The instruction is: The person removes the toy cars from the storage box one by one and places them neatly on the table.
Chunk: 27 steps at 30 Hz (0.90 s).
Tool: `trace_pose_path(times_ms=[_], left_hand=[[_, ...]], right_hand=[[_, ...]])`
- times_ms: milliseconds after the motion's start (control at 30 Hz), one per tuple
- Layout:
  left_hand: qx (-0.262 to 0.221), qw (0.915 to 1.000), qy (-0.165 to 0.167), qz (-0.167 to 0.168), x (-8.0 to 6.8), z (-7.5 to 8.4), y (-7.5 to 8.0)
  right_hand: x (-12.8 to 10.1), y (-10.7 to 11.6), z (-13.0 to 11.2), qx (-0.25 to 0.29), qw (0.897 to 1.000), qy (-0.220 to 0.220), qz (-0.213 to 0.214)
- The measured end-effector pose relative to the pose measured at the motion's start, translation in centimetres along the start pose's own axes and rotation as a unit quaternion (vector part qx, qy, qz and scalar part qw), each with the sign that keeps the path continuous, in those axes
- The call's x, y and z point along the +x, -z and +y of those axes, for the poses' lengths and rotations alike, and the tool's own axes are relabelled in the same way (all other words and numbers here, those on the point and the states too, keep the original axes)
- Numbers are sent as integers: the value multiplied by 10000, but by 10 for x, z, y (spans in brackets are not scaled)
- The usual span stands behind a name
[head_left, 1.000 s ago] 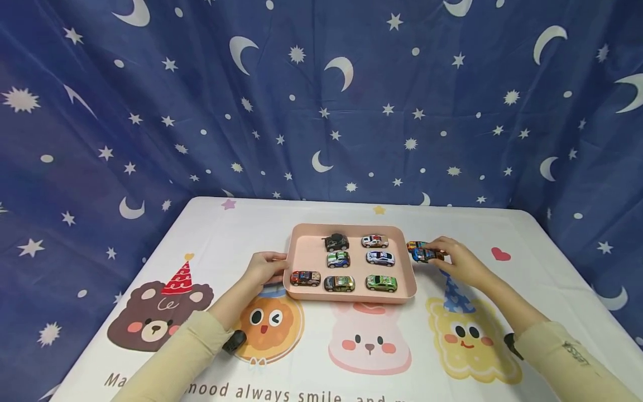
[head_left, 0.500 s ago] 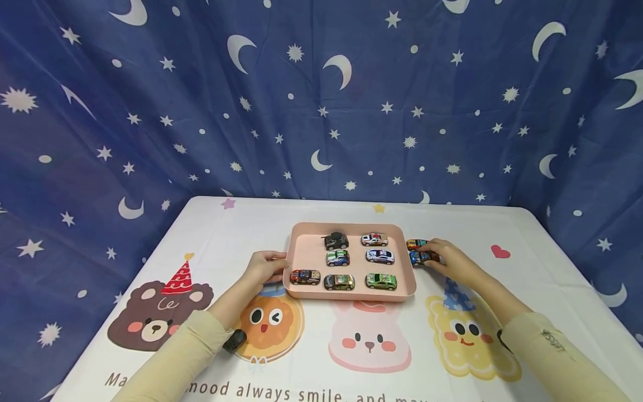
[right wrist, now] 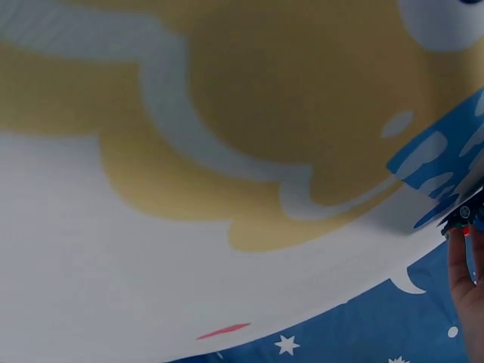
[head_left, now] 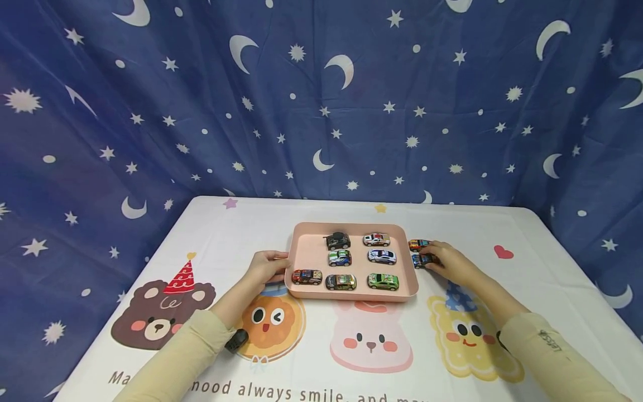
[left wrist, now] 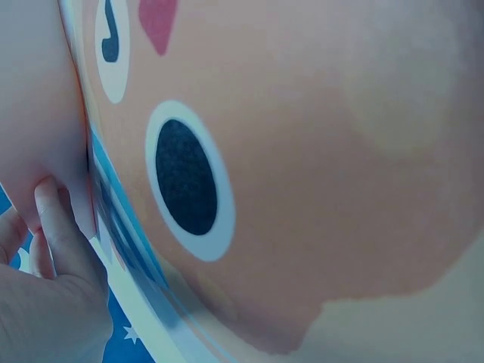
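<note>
A pink tray (head_left: 351, 296) lies mid-table with several toy cars in it, among them a black one (head_left: 336, 240) and a green one (head_left: 383, 281). My left hand (head_left: 279, 267) grips the tray's left rim, thumb on top. In the left wrist view its fingers (left wrist: 54, 242) press against the tray wall (left wrist: 38, 113). My right hand (head_left: 430, 261) holds a blue toy car (head_left: 421, 260) on the table just right of the tray. An orange toy car (head_left: 417, 244) stands loose right behind it. In the right wrist view, only the hand's edge (right wrist: 465, 280) and part of the blue car (right wrist: 463, 215) show.
The table wears a white cloth printed with cartoon animals (head_left: 370, 341). A blue star-and-moon curtain (head_left: 321, 100) hangs close behind the far edge. Bare cloth stretches in front of the tray and to both sides.
My right hand has slid the blue car a little left and nearer, down beside the tray's right wall. The left hand and the tray have stayed put.
</note>
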<state>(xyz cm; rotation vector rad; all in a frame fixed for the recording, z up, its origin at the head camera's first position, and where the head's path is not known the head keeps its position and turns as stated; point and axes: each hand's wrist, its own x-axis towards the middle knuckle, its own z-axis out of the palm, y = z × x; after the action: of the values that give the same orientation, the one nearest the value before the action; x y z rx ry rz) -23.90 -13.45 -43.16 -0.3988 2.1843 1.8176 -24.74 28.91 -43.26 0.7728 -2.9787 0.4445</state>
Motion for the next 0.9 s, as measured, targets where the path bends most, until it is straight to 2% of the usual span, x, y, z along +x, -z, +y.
trace_pose_path(times_ms=[133, 333, 500, 667, 900], left_hand=[[-19, 10000, -41, -13, 1, 0, -2], [-16, 10000, -24, 52, 1, 0, -1], [19, 10000, -26, 64, 1, 0, 0], [59, 10000, -5, 74, 0, 0, 1], [102, 9999, -17, 59, 0, -1, -1]], right_hand=[[0, 1, 0, -242, 9997, 88, 53], [3, 1, -1, -391, 9991, 10, -139], [6, 2, 0, -428, 9988, 1, -253], [6, 6, -3, -363, 9980, -271, -441], [5, 11, -1, -395, 9984, -180, -360]])
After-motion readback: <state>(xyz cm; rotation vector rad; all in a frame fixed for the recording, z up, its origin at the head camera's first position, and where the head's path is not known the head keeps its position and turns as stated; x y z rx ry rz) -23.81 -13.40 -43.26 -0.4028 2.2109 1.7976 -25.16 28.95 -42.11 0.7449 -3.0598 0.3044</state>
